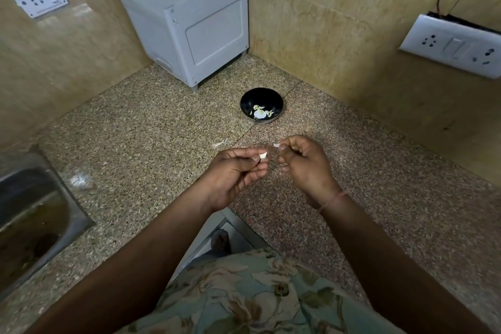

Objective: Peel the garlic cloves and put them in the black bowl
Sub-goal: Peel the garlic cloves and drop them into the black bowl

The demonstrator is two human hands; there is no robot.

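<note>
- My left hand (235,171) pinches a garlic clove (263,156); my right hand (303,163) pinches a peel scrap (276,145).
- The black bowl (261,105) sits straight beyond both hands, roughly equally near.

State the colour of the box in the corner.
The box is pale grey-white, best seen in the head view.

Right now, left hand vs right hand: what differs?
Left hand pinches a chunky garlic clove; right hand pinches only a thin flake of peel. The right hand has a thread band at the wrist; the left hand has none. Both hover, curled, over the counter, short of the black bowl.
</note>
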